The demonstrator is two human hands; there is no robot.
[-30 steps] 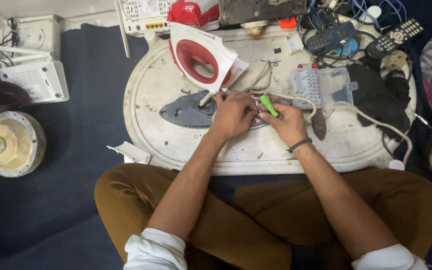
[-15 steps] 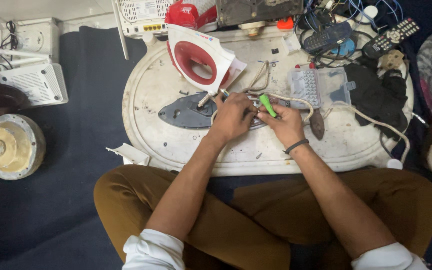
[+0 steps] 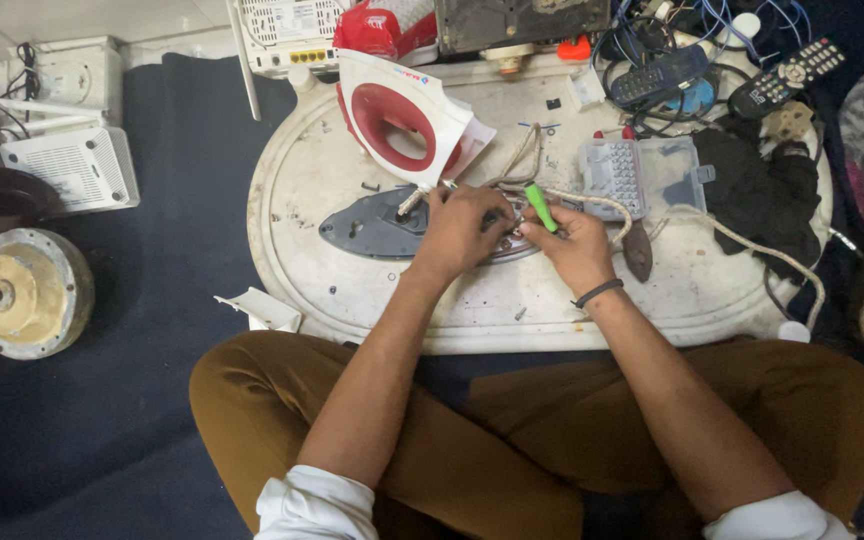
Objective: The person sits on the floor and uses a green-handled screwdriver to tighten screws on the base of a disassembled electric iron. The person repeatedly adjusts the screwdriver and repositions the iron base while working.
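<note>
A grey metal iron soleplate (image 3: 372, 226) lies flat on a white oval board (image 3: 432, 300). My left hand (image 3: 460, 232) rests on the soleplate's rear end, fingers curled over small parts there. My right hand (image 3: 577, 248) is closed round a green-handled screwdriver (image 3: 541, 207) whose tip points down at the same spot. The iron's red and white plastic cover (image 3: 402, 115) stands tilted just behind the soleplate. A braided beige cord (image 3: 592, 200) runs from the iron across the board to the right.
A clear plastic parts box (image 3: 642, 172), black cloth (image 3: 762, 195), remote controls (image 3: 782, 75) and tangled wires crowd the board's far right. A white router (image 3: 67, 170), a round motor part (image 3: 17, 295) and a white plastic scrap (image 3: 262, 310) lie on the dark blue mat at left.
Both hands stay on the rear of the soleplate with only slight finger shifts. The screwdriver keeps its position.
</note>
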